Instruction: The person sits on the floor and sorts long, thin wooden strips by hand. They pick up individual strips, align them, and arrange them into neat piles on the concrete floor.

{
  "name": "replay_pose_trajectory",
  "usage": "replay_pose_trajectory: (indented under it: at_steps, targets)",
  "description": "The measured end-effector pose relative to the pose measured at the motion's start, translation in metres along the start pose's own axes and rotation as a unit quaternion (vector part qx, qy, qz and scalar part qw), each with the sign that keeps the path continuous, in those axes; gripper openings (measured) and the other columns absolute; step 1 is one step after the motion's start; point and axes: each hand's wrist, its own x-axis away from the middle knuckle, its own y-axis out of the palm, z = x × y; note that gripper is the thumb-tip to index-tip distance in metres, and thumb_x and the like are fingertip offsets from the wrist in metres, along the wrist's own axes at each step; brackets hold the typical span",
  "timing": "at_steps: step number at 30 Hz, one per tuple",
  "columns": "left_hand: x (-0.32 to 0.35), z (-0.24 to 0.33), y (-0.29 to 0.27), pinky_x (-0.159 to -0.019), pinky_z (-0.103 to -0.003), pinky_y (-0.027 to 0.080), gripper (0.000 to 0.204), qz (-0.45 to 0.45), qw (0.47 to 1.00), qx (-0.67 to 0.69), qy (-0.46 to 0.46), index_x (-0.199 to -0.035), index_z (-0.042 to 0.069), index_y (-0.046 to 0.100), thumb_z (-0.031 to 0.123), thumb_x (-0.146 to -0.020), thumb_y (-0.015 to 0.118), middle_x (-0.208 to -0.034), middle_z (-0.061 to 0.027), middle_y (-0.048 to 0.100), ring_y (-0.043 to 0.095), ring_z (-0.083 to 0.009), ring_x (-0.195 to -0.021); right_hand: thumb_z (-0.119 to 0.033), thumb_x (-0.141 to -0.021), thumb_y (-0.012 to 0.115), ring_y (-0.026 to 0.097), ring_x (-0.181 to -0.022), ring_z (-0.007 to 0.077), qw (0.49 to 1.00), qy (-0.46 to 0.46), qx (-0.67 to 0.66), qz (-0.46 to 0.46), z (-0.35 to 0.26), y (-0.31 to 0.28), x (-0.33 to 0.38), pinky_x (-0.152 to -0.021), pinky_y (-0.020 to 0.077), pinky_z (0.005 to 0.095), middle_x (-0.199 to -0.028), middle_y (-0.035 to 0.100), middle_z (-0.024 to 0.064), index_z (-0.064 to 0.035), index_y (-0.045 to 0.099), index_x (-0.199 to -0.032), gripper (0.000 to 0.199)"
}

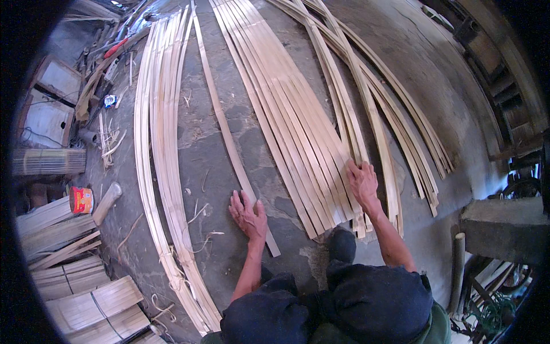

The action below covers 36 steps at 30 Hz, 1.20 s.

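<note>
Long pale bamboo strips point(298, 132) lie side by side on the floor in front of me, forming a flat band. My right hand point(362, 183) is at the band's near right edge, its fingers closed on a bamboo strip there. My left hand point(249, 217) hovers at or rests on a single bamboo strip point(220, 117) lying apart, left of the band. Its fingers are spread; whether they press on the strip I cannot tell. Farther left runs a long tied bundle of strips point(166, 143).
More loose strips point(395, 114) fan out and cross on the right. Cut slat bundles point(100, 307), a red tin point(81, 200) and a short pole point(107, 203) sit at left. A concrete block point(501, 221) stands at right. Shavings point(109, 140) litter the floor.
</note>
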Motion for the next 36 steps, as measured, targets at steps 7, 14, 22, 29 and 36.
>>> replay_pose_trajectory:
  at_steps: [7,14,22,29,36]
  targets:
    - [0.0,0.006,0.001,-0.112,-0.049,0.033,0.064,0.021,0.995,0.094,-0.036,-0.139,-0.002,0.05,0.024,-0.083,0.069,-0.145,-0.0218,0.044,0.04,-0.039,-0.136,-0.006,-0.091,0.061,0.055,-0.073,0.0257,0.975,-0.088,-0.196,0.063,-0.029,0.023,0.03,-0.064,0.0458,0.0368,-0.084,0.055,0.0138,-0.0064,0.061,-0.128,0.036]
    - [-0.006,0.078,-0.029,-0.096,-0.046,0.048,0.063,-0.006,0.943,0.327,-0.067,-0.141,-0.009,0.041,0.02,-0.09,0.063,-0.123,-0.0328,0.059,0.06,-0.0461,-0.109,-0.01,-0.099,0.051,0.06,-0.073,0.026,0.859,-0.138,-0.453,-0.194,-0.147,0.019,0.113,-0.068,0.0491,0.0352,-0.088,0.063,0.0194,-0.0086,0.022,-0.155,0.063]
    - [-0.004,0.082,0.004,-0.098,-0.045,0.046,0.068,-0.063,0.934,0.347,-0.047,-0.146,-0.009,0.033,0.021,-0.091,0.061,-0.126,-0.0333,0.056,0.059,-0.0442,-0.113,-0.01,-0.102,0.044,0.066,-0.08,0.0254,0.871,-0.037,-0.419,-0.253,-0.14,0.025,0.122,-0.07,0.0497,0.0333,-0.098,0.063,0.0233,-0.0108,0.02,-0.155,0.059]
    - [0.005,0.092,0.014,-0.102,-0.044,0.044,0.07,-0.066,0.941,0.332,-0.003,-0.147,-0.01,0.028,0.02,-0.092,0.059,-0.131,-0.034,0.053,0.055,-0.0439,-0.12,0.0,-0.097,0.043,0.063,-0.109,0.0282,0.91,-0.104,-0.343,-0.208,-0.125,0.029,0.129,-0.083,0.0489,0.033,-0.134,0.055,0.0212,-0.0029,0.015,-0.155,0.065]
    - [0.0,0.097,0.016,-0.107,-0.043,0.04,0.068,-0.08,0.929,0.36,-0.009,-0.145,-0.011,0.032,0.021,-0.093,0.061,-0.134,-0.0351,0.05,0.052,-0.0441,-0.125,-0.007,-0.101,0.044,0.056,-0.122,0.0259,0.871,-0.053,-0.461,-0.161,-0.13,0.021,0.12,-0.094,0.0451,0.0298,-0.139,0.053,0.0207,-0.0032,0.022,-0.154,0.058]
